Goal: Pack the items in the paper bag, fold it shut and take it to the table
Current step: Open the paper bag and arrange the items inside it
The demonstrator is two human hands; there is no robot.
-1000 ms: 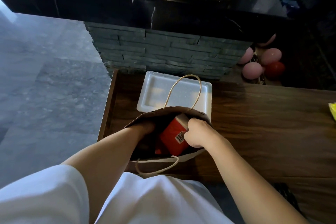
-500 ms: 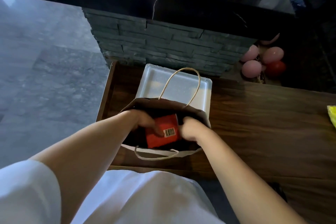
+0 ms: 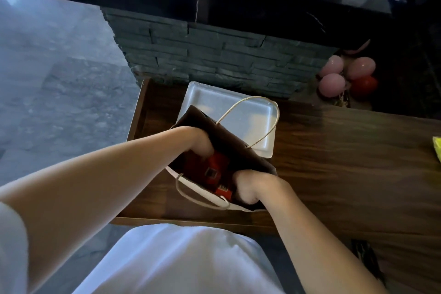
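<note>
Bag [image 3: 241, 148] now turned askew, red box [image 3: 216, 170] deeper, barcode label unreadable, both hands' fingers hidden inside, grip unclear

- Both hands go into the paper bag [image 3: 238, 148], so the left hand [image 3: 200, 144] and right hand [image 3: 245, 188] fingers are mostly hidden.
- Red box [image 3: 214, 172] only partly shows; label print too small to read.
- Yellow thing [image 3: 437, 150] cut off at the right edge.
</note>
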